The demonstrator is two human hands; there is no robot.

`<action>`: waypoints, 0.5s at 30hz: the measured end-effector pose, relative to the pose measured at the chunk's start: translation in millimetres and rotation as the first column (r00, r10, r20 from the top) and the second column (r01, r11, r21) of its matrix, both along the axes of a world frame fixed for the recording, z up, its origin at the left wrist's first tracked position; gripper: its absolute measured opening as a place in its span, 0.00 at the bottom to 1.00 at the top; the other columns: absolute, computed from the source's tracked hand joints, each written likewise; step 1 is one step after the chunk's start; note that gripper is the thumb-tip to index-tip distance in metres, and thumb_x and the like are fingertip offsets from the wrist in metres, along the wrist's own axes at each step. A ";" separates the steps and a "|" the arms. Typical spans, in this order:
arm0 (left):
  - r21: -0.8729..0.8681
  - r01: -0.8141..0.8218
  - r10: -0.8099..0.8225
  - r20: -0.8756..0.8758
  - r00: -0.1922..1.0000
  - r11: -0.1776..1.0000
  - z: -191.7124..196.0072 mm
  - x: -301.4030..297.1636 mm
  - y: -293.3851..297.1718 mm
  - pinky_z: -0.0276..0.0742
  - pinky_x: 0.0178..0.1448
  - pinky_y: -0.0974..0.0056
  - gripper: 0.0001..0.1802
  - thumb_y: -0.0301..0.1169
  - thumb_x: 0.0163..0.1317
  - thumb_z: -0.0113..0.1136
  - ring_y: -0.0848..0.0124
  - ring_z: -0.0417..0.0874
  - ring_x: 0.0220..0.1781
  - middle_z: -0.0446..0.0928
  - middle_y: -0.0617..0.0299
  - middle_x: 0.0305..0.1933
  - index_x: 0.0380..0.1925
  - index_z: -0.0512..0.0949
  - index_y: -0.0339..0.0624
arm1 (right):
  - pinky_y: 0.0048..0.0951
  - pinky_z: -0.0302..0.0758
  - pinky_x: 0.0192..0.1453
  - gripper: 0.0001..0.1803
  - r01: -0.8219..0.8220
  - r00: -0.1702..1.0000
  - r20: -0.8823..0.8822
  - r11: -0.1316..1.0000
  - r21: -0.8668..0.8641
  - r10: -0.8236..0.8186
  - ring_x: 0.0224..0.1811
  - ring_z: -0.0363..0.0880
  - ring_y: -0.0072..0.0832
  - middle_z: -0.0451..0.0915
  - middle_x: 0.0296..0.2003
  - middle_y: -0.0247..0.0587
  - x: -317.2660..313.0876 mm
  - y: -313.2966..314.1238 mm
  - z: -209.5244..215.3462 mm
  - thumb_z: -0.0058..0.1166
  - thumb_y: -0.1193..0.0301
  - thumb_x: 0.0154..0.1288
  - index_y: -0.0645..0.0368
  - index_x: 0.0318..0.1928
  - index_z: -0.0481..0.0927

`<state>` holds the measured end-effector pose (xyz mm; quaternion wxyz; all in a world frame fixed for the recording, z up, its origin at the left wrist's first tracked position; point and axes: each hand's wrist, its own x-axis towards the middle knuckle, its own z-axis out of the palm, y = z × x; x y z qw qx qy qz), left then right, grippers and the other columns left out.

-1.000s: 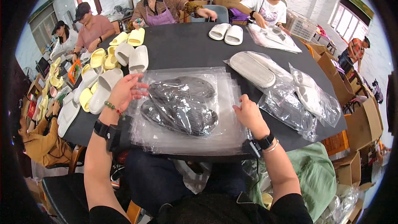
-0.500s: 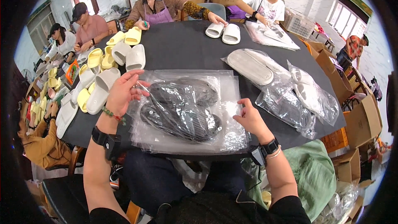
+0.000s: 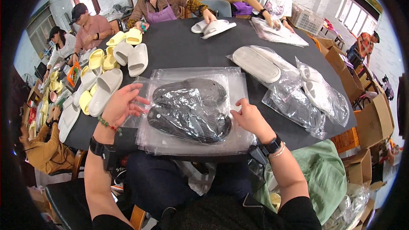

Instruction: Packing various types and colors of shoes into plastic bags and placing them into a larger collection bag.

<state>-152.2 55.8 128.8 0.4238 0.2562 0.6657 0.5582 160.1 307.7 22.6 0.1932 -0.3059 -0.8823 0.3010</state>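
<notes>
A pair of black slippers [image 3: 189, 121] lies inside a clear plastic bag, on top of a stack of clear bags [image 3: 159, 147] in front of me. At the bag's left edge is my left hand [image 3: 121, 105], its fingers spread and holding nothing. The loose bag mouth lies beside and under those fingers. My right hand [image 3: 252, 121] hovers by the right end of the slippers, thumb and forefinger apart. Whether its fingertips touch the plastic I cannot tell.
To the right lie bagged white slippers [image 3: 257, 66] and bagged dark slippers [image 3: 294, 110]. Loose grey slides [image 3: 106, 89] and yellow slides [image 3: 97, 58] stand at left. Co-workers sit around the black table [image 3: 183, 53]; one holds a white slide [image 3: 219, 27]. Cardboard boxes [image 3: 375, 119] line the right.
My left hand has let go of the bag edge and dropped slightly. My right hand moved a little left toward the slippers. The far co-worker has lifted and turned a white slide.
</notes>
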 end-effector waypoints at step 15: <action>0.202 0.053 -0.036 -0.084 0.996 0.978 31.6 23.8 38.0 0.82 0.30 0.68 0.27 0.35 0.74 0.46 0.64 0.88 0.33 0.82 0.51 0.45 0.71 0.58 0.49 | 0.40 0.76 0.36 0.19 0.060 0.963 -0.266 0.998 0.037 -0.048 0.30 0.82 0.45 0.79 0.26 0.49 -6.5 15.6 1.1 0.55 0.80 0.60 0.60 0.52 0.69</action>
